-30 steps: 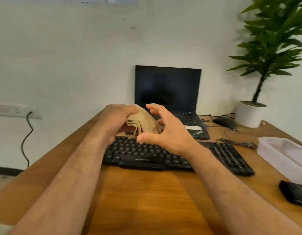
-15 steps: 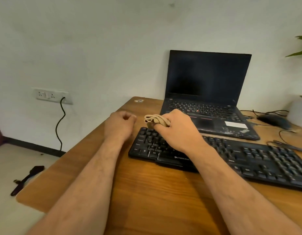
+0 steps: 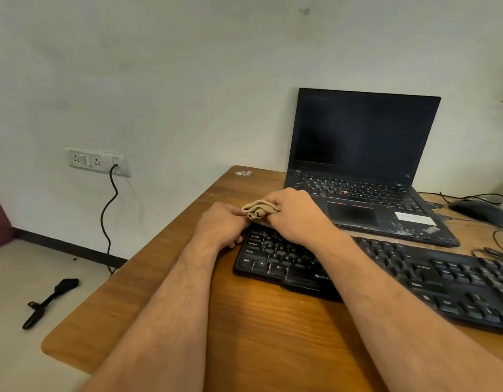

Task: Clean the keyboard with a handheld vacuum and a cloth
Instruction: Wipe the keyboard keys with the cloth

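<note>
Both forearms (image 3: 171,306) bare — no sleeves (hairy), fingers ringless.

keyboard (image 3: 414,278) right end cut off; mouse (image 3: 479,212) blurry

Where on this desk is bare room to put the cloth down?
Bare wood lies on the table between the near edge and the keyboard, and left of the laptop. Far right is crowded with cables and a mouse.
</note>
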